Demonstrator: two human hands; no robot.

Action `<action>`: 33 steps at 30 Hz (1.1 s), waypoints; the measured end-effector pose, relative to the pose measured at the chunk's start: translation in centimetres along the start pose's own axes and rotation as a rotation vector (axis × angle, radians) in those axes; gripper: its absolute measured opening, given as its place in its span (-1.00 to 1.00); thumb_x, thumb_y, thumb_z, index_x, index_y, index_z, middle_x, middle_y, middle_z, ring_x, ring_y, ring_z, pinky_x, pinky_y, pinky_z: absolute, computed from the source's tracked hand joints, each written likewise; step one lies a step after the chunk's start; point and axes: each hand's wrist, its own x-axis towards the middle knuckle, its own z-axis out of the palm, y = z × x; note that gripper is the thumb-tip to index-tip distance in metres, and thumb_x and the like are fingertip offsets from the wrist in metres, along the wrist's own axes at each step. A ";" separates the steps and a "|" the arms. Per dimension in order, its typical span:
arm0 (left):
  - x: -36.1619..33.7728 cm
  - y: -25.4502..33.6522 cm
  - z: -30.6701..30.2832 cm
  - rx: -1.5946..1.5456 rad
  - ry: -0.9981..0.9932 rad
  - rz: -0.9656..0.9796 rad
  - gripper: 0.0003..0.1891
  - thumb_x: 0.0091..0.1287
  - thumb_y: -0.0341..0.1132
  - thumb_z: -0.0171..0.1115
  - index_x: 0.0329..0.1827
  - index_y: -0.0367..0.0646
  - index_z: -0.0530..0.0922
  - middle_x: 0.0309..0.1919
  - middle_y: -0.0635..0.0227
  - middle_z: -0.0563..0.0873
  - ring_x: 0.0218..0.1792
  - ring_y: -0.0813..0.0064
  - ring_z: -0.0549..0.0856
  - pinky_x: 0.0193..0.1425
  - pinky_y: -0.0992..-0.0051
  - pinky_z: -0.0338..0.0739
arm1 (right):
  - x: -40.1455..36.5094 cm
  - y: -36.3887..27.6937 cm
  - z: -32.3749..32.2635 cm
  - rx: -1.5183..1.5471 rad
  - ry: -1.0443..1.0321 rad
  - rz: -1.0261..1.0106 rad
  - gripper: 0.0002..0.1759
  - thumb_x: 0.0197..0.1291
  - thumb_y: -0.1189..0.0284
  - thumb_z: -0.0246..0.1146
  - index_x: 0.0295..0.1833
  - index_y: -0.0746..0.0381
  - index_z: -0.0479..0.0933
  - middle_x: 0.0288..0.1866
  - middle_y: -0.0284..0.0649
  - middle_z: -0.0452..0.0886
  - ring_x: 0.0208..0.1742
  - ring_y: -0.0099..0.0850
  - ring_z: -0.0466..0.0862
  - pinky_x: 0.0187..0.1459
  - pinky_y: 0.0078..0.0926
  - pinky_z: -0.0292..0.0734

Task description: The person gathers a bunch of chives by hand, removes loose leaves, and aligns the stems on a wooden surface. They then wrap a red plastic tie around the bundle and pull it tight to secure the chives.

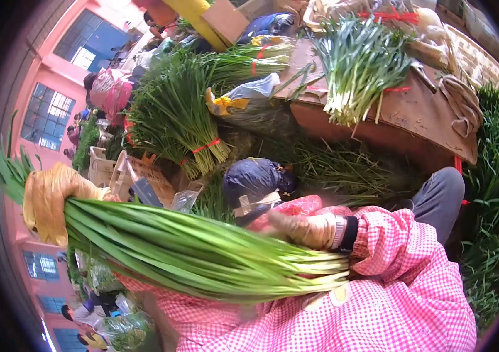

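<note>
Left hand (56, 196) clasps greens (190, 249) near tips, likely keeping them bundled; right hand (311, 230) by stems (325, 273), grip unclear.

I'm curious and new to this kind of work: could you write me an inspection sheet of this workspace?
Surface: brown board, leaf scraps on it
Job's things: long green bunch held up; pile on the board; red-tied bunches beyond
Clutter: crumpled cloth, loose stalks below the board
Hands: left grips the leafy end; right by the pale end, fingers blurred
Cables: nothing seen
Surroundings: pink walls, barred windows, other people
</note>
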 end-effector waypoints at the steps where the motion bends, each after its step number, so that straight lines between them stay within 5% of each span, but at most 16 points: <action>1: -0.1 -0.1 -0.8 -0.006 0.029 0.023 -0.70 0.26 -0.40 0.05 -0.68 -0.18 0.47 -0.73 0.29 0.62 -0.73 0.58 0.58 -0.57 0.64 0.57 | -0.8 0.1 0.2 0.068 0.006 -0.047 -0.11 0.14 -0.25 0.00 0.27 0.34 0.30 0.19 -0.15 0.50 0.10 -0.44 0.56 0.14 -0.44 0.45; 6: -0.5 -0.3 -5.1 -0.150 -0.082 0.023 -0.87 0.14 -0.51 0.15 -0.55 -0.28 0.45 -0.70 0.16 0.59 -0.75 0.39 0.59 -0.55 0.52 0.62 | -6.6 0.1 -1.7 0.038 -0.166 -0.138 -0.06 0.11 0.03 0.26 0.45 0.26 -0.01 0.46 -0.16 0.12 0.39 -0.38 0.26 0.36 -0.37 0.18; 8: -1.0 -1.5 -5.4 -0.133 -0.024 0.035 -0.87 0.15 -0.50 0.15 -0.54 -0.30 0.45 -0.69 0.13 0.60 -0.75 0.38 0.58 -0.56 0.53 0.62 | -9.1 0.4 -0.5 0.135 -0.168 -0.127 -0.03 0.06 0.23 0.35 0.46 0.21 -0.07 0.41 -0.15 0.20 0.34 -0.36 0.33 0.22 -0.32 0.42; 10: -0.3 -3.9 -6.2 -0.233 -0.008 0.024 -0.85 0.18 -0.48 0.12 -0.55 -0.31 0.45 -0.71 0.15 0.59 -0.76 0.38 0.57 -0.60 0.54 0.60 | -9.8 -1.1 1.5 -0.050 0.030 0.044 0.04 -0.08 0.57 0.35 0.46 0.15 -0.13 0.28 -0.06 0.31 0.02 -0.12 0.60 -0.26 -0.17 0.71; 12: 0.7 -6.2 -6.8 -0.326 -0.009 0.013 -0.83 0.20 -0.48 0.09 -0.57 -0.30 0.44 -0.74 0.17 0.58 -0.77 0.40 0.57 -0.64 0.56 0.58 | -10.1 1.5 -0.4 -0.019 -0.022 0.002 -0.03 -0.06 0.64 0.32 0.44 0.13 -0.07 0.22 -0.06 0.35 -0.09 -0.15 0.65 -0.38 -0.32 0.72; 15: -0.5 -2.6 -11.7 -0.225 0.099 -0.135 -0.75 0.27 -0.43 0.01 -0.60 -0.28 0.41 -0.75 0.22 0.58 -0.78 0.43 0.56 -0.65 0.58 0.57 | -10.6 2.2 0.5 0.109 0.014 0.019 -0.08 -0.01 0.70 0.30 0.42 0.07 -0.03 0.09 -0.11 0.45 -0.14 -0.32 0.68 -0.46 -0.48 0.72; 18: 0.0 -3.9 -12.9 -0.260 0.264 -0.227 -0.65 0.38 -0.28 -0.09 -0.63 -0.16 0.34 -0.77 0.33 0.51 -0.78 0.50 0.50 -0.46 0.70 0.55 | -10.9 2.8 -0.6 0.108 0.023 0.034 -0.08 -0.01 0.65 0.33 0.41 0.08 -0.01 0.03 -0.15 0.50 -0.15 -0.35 0.69 -0.46 -0.50 0.72; 23: 3.9 -14.5 -14.3 -0.399 0.105 -0.288 -0.70 0.44 -0.33 -0.21 -0.53 -0.10 0.28 -0.78 0.52 0.36 -0.78 0.57 0.44 -0.38 0.67 0.50 | -12.6 2.3 0.4 0.013 0.176 -0.091 -0.43 -0.01 0.39 0.41 0.12 0.24 0.34 -0.37 -0.25 0.55 -0.47 -0.51 0.61 -0.59 -0.58 0.61; 28: 10.0 -20.6 -18.7 -0.452 0.203 -0.514 -0.84 0.42 -0.35 -0.15 -0.39 -0.05 0.27 -0.61 0.59 0.30 -0.55 0.70 0.40 -0.36 0.56 0.34 | -13.9 0.7 -0.4 0.028 0.282 -0.347 -0.44 -0.01 0.51 0.36 0.14 0.25 0.35 -0.26 -0.25 0.56 -0.36 -0.49 0.62 -0.42 -0.55 0.63; 29: 11.8 -21.4 -20.2 -0.248 0.299 -0.512 -0.82 0.39 -0.28 -0.06 -0.38 -0.10 0.37 -0.61 0.56 0.28 -0.55 0.70 0.38 -0.38 0.57 0.31 | -14.2 -0.2 0.1 0.035 0.324 -0.400 -0.42 -0.03 0.56 0.35 0.16 0.26 0.35 -0.22 -0.25 0.56 -0.30 -0.49 0.62 -0.34 -0.54 0.61; 31: 15.2 -24.6 -18.5 0.668 0.233 -0.498 -0.73 0.35 -0.14 0.05 -0.25 -0.18 0.54 -0.46 0.44 0.54 -0.42 0.57 0.55 -0.27 0.57 0.47 | -15.6 -2.8 -1.2 -0.145 0.414 -0.532 -0.43 -0.10 0.60 0.34 0.12 0.27 0.38 -0.20 -0.26 0.56 -0.27 -0.49 0.61 -0.24 -0.53 0.57; 33: 18.3 -26.4 -20.3 0.846 0.453 -0.569 -0.68 0.31 -0.06 0.13 -0.17 -0.16 0.53 -0.29 0.32 0.63 -0.32 0.49 0.63 -0.22 0.49 0.55 | -16.3 -5.0 -1.1 -0.104 0.494 -0.622 -0.40 -0.17 0.49 0.42 0.07 0.27 0.40 -0.22 -0.28 0.56 -0.28 -0.49 0.60 -0.24 -0.55 0.55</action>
